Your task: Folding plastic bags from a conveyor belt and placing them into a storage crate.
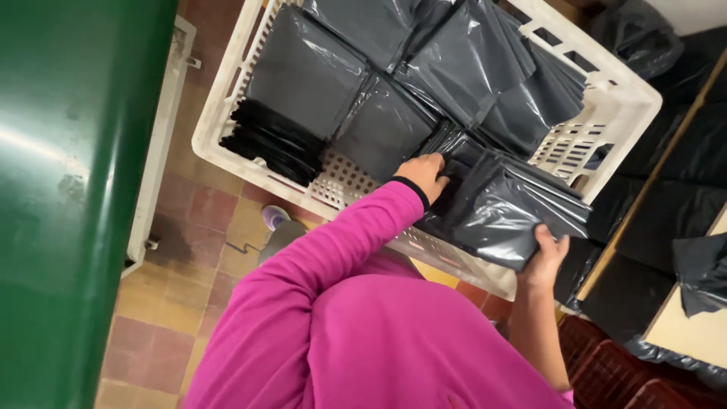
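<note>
**Two hands on a stack of grey plastic bags at the crate's near edge**

Nearest the camera is the person's torso in a magenta top (pixel 394 341), filling the lower middle of the view. From it the left arm, sleeved to the wrist, stretches up to the left hand (pixel 424 176), whose fingers curl down onto the upper end of a stack of folded grey plastic bags (pixel 500 208); the fingertips are partly tucked between the glossy sheets. The right hand (pixel 547 256), on a bare forearm, clasps the lower end of the same stack, fingers wrapped over the edge and thumb hidden behind it.

The stack lies across the near corner of a white slatted plastic crate (pixel 628 91), overhanging its rim a little on the right.

Farther in, the crate holds more folded grey bags (pixel 310 68) in flat piles, and a fanned bundle showing its black edges (pixel 273 140) along the left side.

A green painted surface (pixel 68 189) fills the left edge, above a floor of reddish tiles (pixel 174 318). Loose dark plastic (pixel 700 269) lies on a table at the right.
</note>
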